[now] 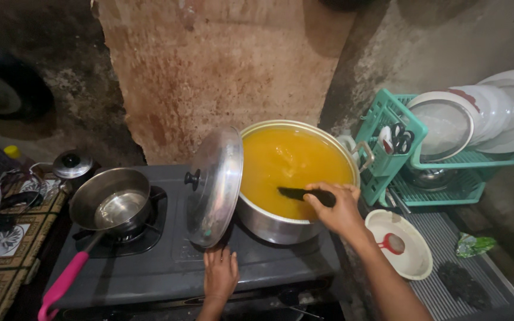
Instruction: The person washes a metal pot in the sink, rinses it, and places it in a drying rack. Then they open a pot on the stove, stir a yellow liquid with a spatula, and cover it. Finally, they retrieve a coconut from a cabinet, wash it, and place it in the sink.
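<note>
The right hand (337, 208) has its grip closed round the black handle of a dark utensil (297, 193), whose far end dips into the orange liquid (290, 160) just beyond the knuckles. That liquid fills a large metal pot (275, 223), and the hand hangs over the pot's near rim.

The left hand (220, 274) lies nearer the body, its grip loose, fingers stretched flat with the tips at the lower edge of a round metal lid (214, 187) (whether they press it or only touch it I cannot tell). The lid stands on edge, leaning against the side of the pot away from the right hand, its black knob facing outward.

Both hands work over a dark grey gas stove (174, 267). Beyond the lid, on the other burner, sits a small steel saucepan (111, 202) with a pink handle (60, 286) pointing back toward the body. A small kettle (71, 164) stands past the saucepan.

Outward of the right forearm, on the ribbed counter (477, 261), lies a cream bowl (408, 261) holding a red-handled strainer (391, 242). Further out, a green dish rack (447, 178) carries white plates (483, 116) and a pair of scissors (401, 141).
</note>
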